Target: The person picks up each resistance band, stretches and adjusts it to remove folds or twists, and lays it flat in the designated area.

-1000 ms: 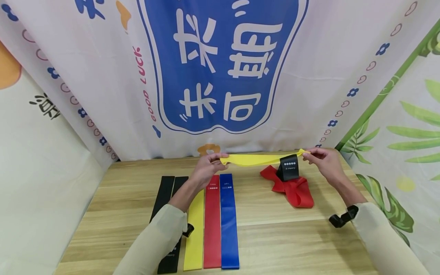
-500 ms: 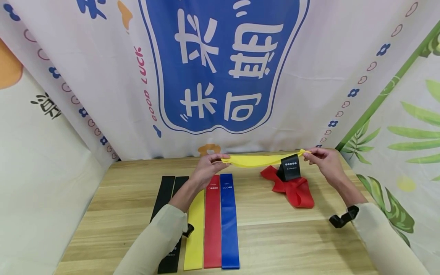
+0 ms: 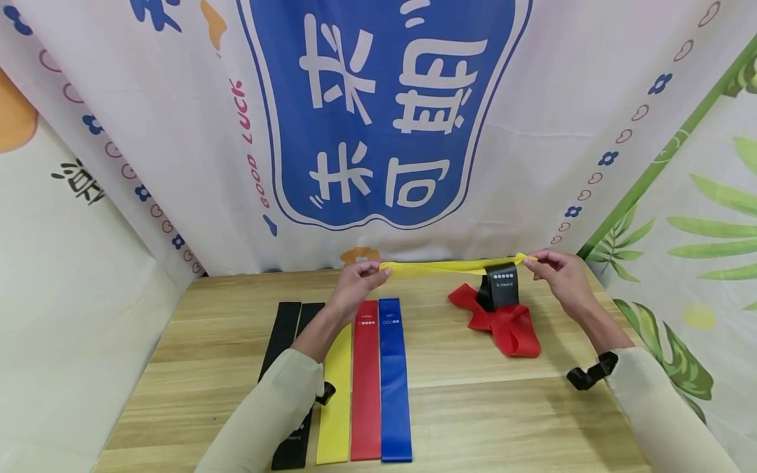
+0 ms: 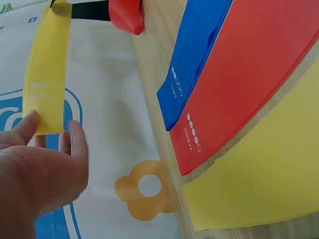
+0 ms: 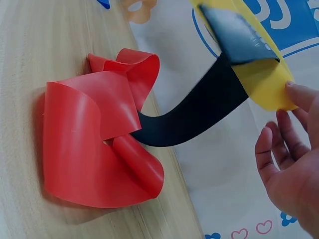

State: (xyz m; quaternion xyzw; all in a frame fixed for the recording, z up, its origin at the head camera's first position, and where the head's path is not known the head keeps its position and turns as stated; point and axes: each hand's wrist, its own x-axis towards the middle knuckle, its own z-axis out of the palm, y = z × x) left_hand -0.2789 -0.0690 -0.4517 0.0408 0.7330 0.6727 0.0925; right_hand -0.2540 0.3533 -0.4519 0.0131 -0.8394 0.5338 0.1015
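Observation:
Between my two hands a yellow resistance band (image 3: 437,268) is stretched out above the back of the table. My left hand (image 3: 353,287) pinches its left end between thumb and fingers; my right hand (image 3: 560,279) pinches the right end. Over the yellow band, near the right hand, hangs a black resistance band (image 3: 504,286) marked X-Heavy. In the right wrist view that black band (image 5: 194,119) runs down into a crumpled red resistance band (image 5: 75,144), which lies on the table. How the black and red bands join is partly hidden.
Flat bands lie side by side on the wooden table (image 3: 473,420): two black ones (image 3: 282,328), a yellow one (image 3: 334,407), a red one (image 3: 366,387) and a blue one (image 3: 394,387). My left forearm covers parts of them. A printed curtain (image 3: 207,164) hangs behind the table.
The yellow band has turned so that it looks narrower and more edge-on. The hanging black loop has shifted slightly right and up. Both hands keep their pinch almost in place.

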